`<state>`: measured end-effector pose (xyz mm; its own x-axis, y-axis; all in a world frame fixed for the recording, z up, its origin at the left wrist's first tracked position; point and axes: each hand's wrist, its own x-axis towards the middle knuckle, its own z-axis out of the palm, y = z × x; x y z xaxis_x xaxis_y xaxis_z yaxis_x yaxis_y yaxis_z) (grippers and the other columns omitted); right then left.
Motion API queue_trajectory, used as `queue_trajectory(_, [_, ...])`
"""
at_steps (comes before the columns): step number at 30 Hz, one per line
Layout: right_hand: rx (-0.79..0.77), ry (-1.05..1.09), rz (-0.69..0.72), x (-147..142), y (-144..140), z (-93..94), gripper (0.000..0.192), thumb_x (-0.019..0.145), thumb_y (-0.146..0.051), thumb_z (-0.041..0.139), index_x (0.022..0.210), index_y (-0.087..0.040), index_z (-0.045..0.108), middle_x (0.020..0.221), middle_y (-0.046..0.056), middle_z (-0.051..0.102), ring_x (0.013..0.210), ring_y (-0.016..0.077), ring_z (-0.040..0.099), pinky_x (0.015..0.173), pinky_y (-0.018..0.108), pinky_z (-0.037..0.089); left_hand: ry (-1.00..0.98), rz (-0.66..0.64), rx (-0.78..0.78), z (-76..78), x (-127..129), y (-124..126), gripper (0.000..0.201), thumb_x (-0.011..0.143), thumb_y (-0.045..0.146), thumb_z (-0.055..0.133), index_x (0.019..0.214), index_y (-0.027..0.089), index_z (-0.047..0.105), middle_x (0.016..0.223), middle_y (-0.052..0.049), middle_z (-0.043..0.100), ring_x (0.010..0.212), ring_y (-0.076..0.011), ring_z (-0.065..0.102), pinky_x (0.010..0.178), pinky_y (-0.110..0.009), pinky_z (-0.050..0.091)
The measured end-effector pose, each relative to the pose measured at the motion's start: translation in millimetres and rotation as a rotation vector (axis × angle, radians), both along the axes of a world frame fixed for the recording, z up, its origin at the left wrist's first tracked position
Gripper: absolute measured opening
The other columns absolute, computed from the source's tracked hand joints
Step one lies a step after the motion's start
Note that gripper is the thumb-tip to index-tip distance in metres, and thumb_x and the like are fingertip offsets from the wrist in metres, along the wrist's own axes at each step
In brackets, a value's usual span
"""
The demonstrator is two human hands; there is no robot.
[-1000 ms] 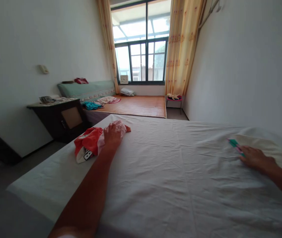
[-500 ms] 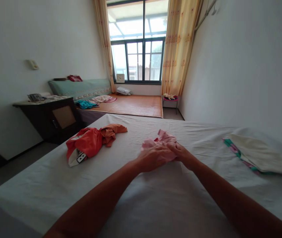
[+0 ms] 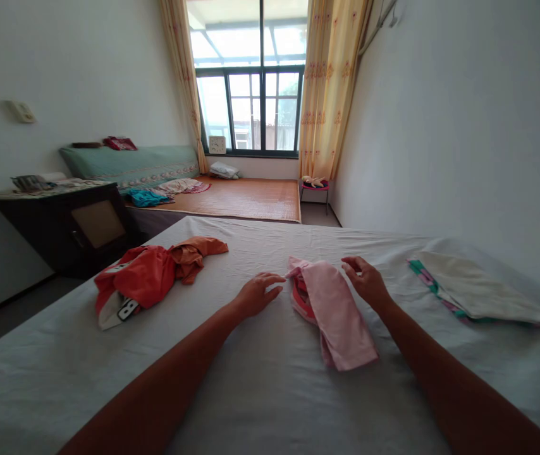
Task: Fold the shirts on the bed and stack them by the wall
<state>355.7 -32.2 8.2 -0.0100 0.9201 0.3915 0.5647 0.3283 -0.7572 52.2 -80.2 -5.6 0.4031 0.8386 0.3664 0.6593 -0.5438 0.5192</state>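
Observation:
A pink garment with a red inner part lies on the white sheet, its longer end stretched toward me. To its left hovers my left hand, fingers apart and nothing in them. My right hand is just off the garment's right side, also open with bent fingers. Farther left rests a crumpled red garment with a white, black-lettered part, against an orange-brown cloth. On the right lies a folded cream cloth with a green and pink edge.
Beyond the sheet stands a low bed with an orange-brown mat and a blue cloth on it. A dark cabinet is at the left. A small pink stool stands near the curtain.
Both hands have let go of the bunched pink garment and moved apart to either side. The garment now lies stretched out toward me. The view has turned slightly right.

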Motion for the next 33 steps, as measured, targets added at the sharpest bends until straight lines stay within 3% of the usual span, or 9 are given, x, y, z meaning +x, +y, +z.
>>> queue_trajectory(5, [0.007, -0.437, 0.165, -33, -38, 14.4, 0.028, 0.073, -0.052, 0.063, 0.079, -0.024, 0.062, 0.074, 0.003, 0.066, 0.064, 0.0187, 0.057, 0.058, 0.028, 0.036, 0.087, -0.104, 0.049, -4.9, 21, -6, 0.038, 0.084, 0.034, 0.059, 0.122, 0.028, 0.061, 0.123, -0.006, 0.062, 0.116, -0.0216, 0.053, 0.101, -0.035, 0.04])
queue_trajectory(9, [-0.012, -0.59, 0.154, -42, -45, 9.5, 0.013, 0.069, -0.032, 0.065, 0.078, -0.023, 0.063, 0.077, 0.004, 0.066, 0.067, 0.0184, 0.056, 0.057, 0.027, 0.032, 0.178, -0.109, 0.055, -6.2, 35, -9, 0.026, 0.084, 0.034, 0.059, 0.109, 0.029, 0.066, 0.112, -0.004, 0.063, 0.107, -0.0209, 0.056, 0.094, -0.031, 0.043])
queue_trajectory(12, [-0.091, -0.364, 0.221, -27, -29, 7.9, 0.008, 0.072, -0.027, 0.056, 0.068, -0.021, 0.061, 0.064, 0.001, 0.062, 0.06, 0.0148, 0.053, 0.058, 0.026, 0.035, 0.235, -0.014, 0.068, -2.7, 34, -9, 0.017, 0.088, 0.03, 0.053, 0.098, 0.027, 0.066, 0.104, -0.004, 0.063, 0.1, -0.0202, 0.057, 0.088, -0.03, 0.044])
queue_trajectory(15, [-0.222, 0.131, 0.255, 1, -11, 9.9, 0.014, 0.071, -0.034, 0.058, 0.07, -0.02, 0.058, 0.065, -0.002, 0.06, 0.061, 0.0134, 0.054, 0.058, 0.025, 0.04, 0.261, 0.141, 0.096, 4.7, 15, -5, 0.017, 0.091, 0.027, 0.046, 0.099, 0.026, 0.061, 0.105, -0.005, 0.062, 0.098, -0.0201, 0.057, 0.085, -0.031, 0.044])
queue_trajectory(19, [-0.359, 0.546, 0.061, 38, 5, 3.3, 0.02, 0.065, -0.036, 0.062, 0.078, -0.021, 0.055, 0.065, -0.004, 0.057, 0.058, 0.0115, 0.053, 0.055, 0.023, 0.043, 0.282, 0.409, 0.151, 14.8, -29, 5, 0.02, 0.093, 0.026, 0.039, 0.101, 0.024, 0.058, 0.106, -0.007, 0.061, 0.1, -0.0225, 0.056, 0.083, -0.033, 0.044])
queue_trajectory(23, [-0.423, 0.534, -0.048, 54, 16, -13.7, 0.02, 0.064, -0.034, 0.06, 0.079, -0.021, 0.056, 0.063, -0.003, 0.056, 0.054, 0.0123, 0.053, 0.049, 0.024, 0.042, 0.247, 0.612, 0.14, 14.1, -61, 14, 0.021, 0.093, 0.026, 0.04, 0.103, 0.022, 0.057, 0.111, -0.009, 0.06, 0.107, -0.0244, 0.054, 0.087, -0.035, 0.044])
queue_trajectory(26, [-0.221, 0.333, -0.128, 53, 20, -17.2, 0.02, 0.065, -0.033, 0.059, 0.081, -0.019, 0.058, 0.074, 0.003, 0.063, 0.066, 0.0164, 0.06, 0.058, 0.027, 0.047, 0.182, 0.667, 0.074, 6.9, -65, 19, 0.019, 0.089, 0.019, 0.043, 0.1, 0.02, 0.058, 0.109, -0.009, 0.062, 0.108, -0.0234, 0.055, 0.092, -0.036, 0.043])
queue_trajectory(29, [-0.022, 0.187, -0.107, 45, 17, -6.7, 0.027, 0.075, -0.041, 0.054, 0.089, -0.019, 0.058, 0.085, 0.006, 0.067, 0.074, 0.0178, 0.062, 0.065, 0.029, 0.048, 0.099, 0.567, 0.121, 4.6, -53, 17, 0.021, 0.089, 0.019, 0.043, 0.104, 0.02, 0.059, 0.109, -0.008, 0.063, 0.107, -0.0222, 0.055, 0.095, -0.037, 0.042])
queue_trajectory(33, [-0.093, -0.171, 0.129, 31, -2, 7.1, 0.036, 0.079, -0.052, 0.053, 0.089, -0.019, 0.063, 0.085, 0.007, 0.068, 0.077, 0.0198, 0.063, 0.07, 0.03, 0.048, 0.111, 0.102, 0.168, 16.5, -23, 3, 0.03, 0.096, 0.032, 0.036, 0.099, 0.022, 0.065, 0.105, -0.004, 0.066, 0.106, -0.0185, 0.055, 0.098, -0.033, 0.039])
